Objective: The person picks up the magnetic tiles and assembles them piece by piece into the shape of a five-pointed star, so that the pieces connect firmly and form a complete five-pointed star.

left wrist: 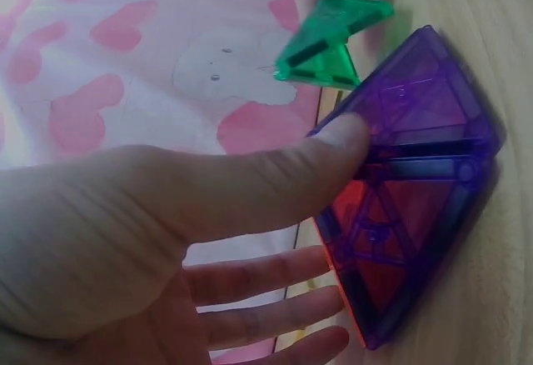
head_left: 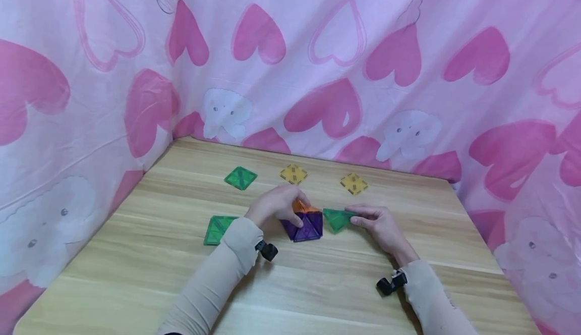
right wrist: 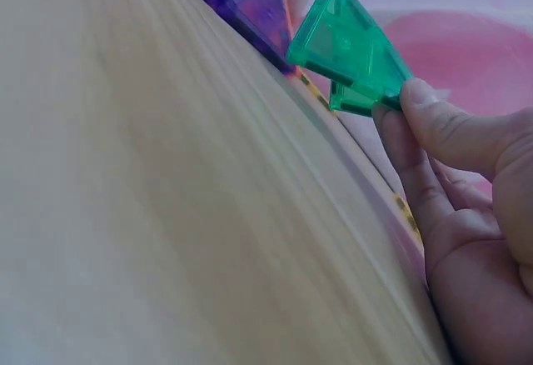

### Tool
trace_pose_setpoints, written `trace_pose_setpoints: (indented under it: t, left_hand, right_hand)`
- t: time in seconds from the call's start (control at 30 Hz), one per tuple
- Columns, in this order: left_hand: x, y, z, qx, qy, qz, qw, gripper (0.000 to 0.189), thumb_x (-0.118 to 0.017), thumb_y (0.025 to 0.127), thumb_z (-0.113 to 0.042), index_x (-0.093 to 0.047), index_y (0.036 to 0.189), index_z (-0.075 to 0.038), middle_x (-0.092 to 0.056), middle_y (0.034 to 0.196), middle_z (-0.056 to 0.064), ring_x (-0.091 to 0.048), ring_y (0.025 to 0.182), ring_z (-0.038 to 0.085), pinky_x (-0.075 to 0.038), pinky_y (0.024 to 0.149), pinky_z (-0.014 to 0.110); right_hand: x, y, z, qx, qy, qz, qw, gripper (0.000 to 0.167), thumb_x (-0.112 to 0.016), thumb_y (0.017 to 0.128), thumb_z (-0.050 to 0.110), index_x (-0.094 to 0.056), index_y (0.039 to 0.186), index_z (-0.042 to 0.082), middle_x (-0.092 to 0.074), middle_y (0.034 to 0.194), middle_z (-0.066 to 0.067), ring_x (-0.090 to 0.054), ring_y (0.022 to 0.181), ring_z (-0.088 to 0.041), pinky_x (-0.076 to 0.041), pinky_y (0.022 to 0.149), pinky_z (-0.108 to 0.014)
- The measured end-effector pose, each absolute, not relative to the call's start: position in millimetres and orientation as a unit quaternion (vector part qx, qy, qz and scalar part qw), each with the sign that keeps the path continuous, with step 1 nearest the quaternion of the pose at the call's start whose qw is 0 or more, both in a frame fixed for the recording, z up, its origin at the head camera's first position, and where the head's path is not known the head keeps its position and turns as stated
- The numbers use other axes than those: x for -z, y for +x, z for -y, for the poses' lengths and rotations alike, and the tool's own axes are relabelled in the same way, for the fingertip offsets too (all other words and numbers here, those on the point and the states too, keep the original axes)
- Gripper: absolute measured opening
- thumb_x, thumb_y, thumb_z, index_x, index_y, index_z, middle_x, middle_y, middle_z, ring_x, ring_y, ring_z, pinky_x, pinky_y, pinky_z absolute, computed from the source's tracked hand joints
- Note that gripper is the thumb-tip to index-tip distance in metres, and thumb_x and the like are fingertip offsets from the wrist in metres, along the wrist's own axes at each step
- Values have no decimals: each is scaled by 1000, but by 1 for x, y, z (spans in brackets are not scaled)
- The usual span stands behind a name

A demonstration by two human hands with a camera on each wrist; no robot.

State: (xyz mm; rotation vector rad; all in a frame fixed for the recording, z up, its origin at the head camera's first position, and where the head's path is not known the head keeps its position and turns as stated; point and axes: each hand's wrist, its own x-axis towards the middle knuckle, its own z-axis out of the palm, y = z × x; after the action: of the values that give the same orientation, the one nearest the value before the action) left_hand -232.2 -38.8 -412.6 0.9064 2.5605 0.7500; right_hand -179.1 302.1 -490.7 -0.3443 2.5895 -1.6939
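Purple triangular magnetic tiles (head_left: 309,230), with an orange part (head_left: 303,206) behind them, stand on the table as one raised shape. My left hand (head_left: 274,205) grips this shape, thumb (left wrist: 337,144) on the purple face and the other fingers (left wrist: 275,273) behind at the orange side. To its right, my right hand (head_left: 380,226) pinches a pair of green triangular magnetic tiles (right wrist: 354,44) by one corner between thumb and fingers. The green pair is folded at an angle and held just off the purple shape, with a small gap in the head view.
A green tile (head_left: 214,231) lies left of my left forearm, partly behind the sleeve. Farther back lie another green tile (head_left: 241,178) and two yellow tiles (head_left: 293,174), (head_left: 354,183). A pink heart-patterned curtain (head_left: 272,88) borders the wooden table (head_left: 317,294).
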Motion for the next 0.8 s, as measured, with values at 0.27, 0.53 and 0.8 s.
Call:
trace_pose_setpoints:
  t: [0.27,0.53,0.8]
  left_hand:
    - [419,-234,33,-268,319,-895,157,53,-97,89,-22,-80,139,-16,-74,145,4,-61,142,27,-49,121,46]
    - [418,-233,32,-273,318,-894,157,53,-97,90,-21,-79,139,-15,-74,146,4,-59,146,28,-48,123,47]
    - [420,-234,32,-271,326,-892,153,54,-97,89,-22,-78,139,-14,-74,146,5,-60,145,27,-49,122,45]
  right_hand:
    - [491,-176,-286,548,-119,-827,33,36,-86,99,20,-82,134,13,-72,148,-9,-62,138,-16,-42,114,-16]
    - [491,-177,-285,554,-111,-823,51,36,-85,99,21,-81,135,13,-73,147,-7,-61,139,-19,-43,112,-19]
    - [491,-177,-284,560,-116,-819,46,37,-80,103,17,-77,139,8,-79,123,-10,-68,110,-13,-54,93,-23]
